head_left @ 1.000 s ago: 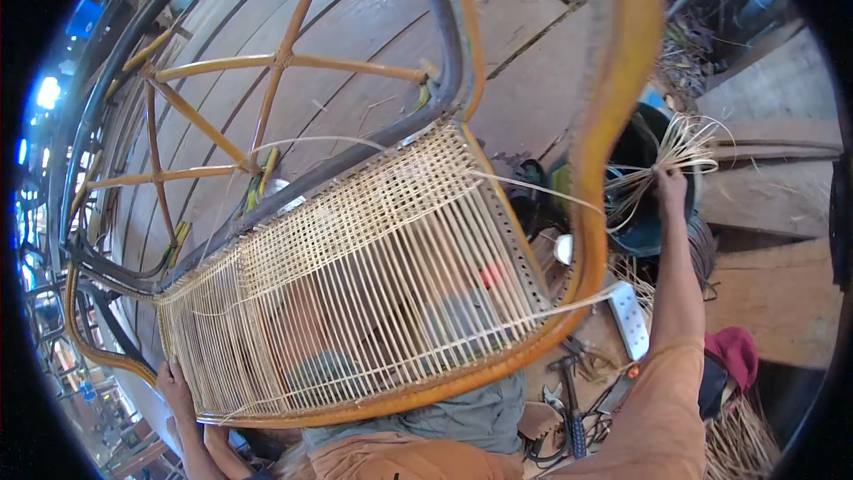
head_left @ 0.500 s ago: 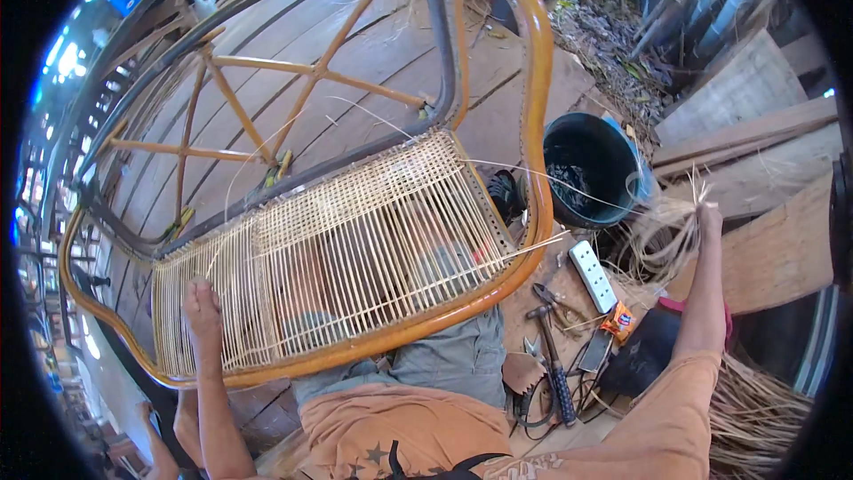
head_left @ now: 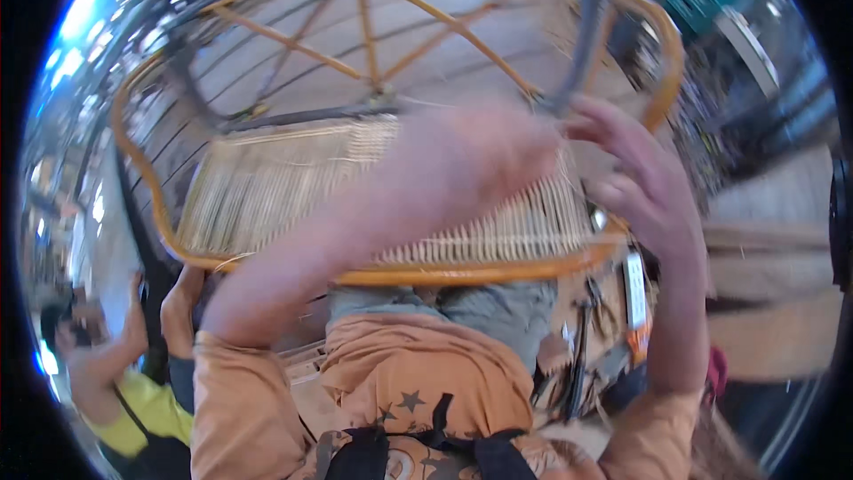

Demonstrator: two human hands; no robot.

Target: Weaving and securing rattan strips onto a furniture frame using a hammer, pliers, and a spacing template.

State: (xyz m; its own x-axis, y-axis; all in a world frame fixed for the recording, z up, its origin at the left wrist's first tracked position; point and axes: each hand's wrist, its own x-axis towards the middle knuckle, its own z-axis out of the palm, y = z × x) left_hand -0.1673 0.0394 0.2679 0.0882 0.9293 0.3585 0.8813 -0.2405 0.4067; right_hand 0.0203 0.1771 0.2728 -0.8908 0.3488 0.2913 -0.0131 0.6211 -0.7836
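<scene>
Bare hands meet above a half-woven cane panel [head_left: 271, 182] in a rattan chair frame [head_left: 444, 276].
Left hand [head_left: 508, 144] and right hand [head_left: 638, 173], fingers bent, are near the panel's far right corner; blur hides whether either pinches anything. The frame's near edge crosses the thighs.

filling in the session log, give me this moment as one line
left hand: blurred, over woven cane seat | right hand: beside left hand | person in yellow top: lower left
</scene>
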